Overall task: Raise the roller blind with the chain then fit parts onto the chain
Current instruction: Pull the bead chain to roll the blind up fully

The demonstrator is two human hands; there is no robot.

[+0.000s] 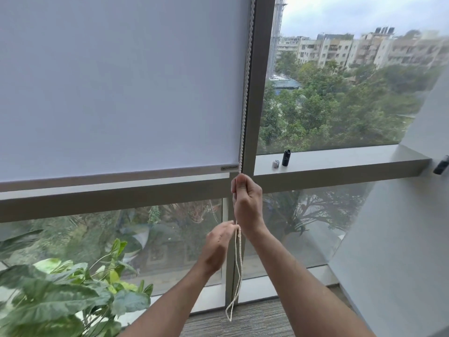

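Observation:
A white roller blind [116, 88] covers the upper left pane, its bottom bar [109, 177] level with the horizontal window frame. The white bead chain [245, 93] hangs down the blind's right edge beside the vertical mullion and loops near the floor [230, 310]. My right hand [246, 203] is closed in a fist around the chain just below the blind's bottom corner. My left hand [218, 242] sits lower, its fingertips pinching the chain. On the sill to the right stand a small black cylinder [286, 158] and a small silver part [275, 163].
A large leafy potted plant [60, 288] fills the lower left. A white wall [401, 239] angles in at the right, with a dark fitting [441, 165] on it. The grey window sill [340, 164] runs right of the mullion. Carpet [243, 322] lies below.

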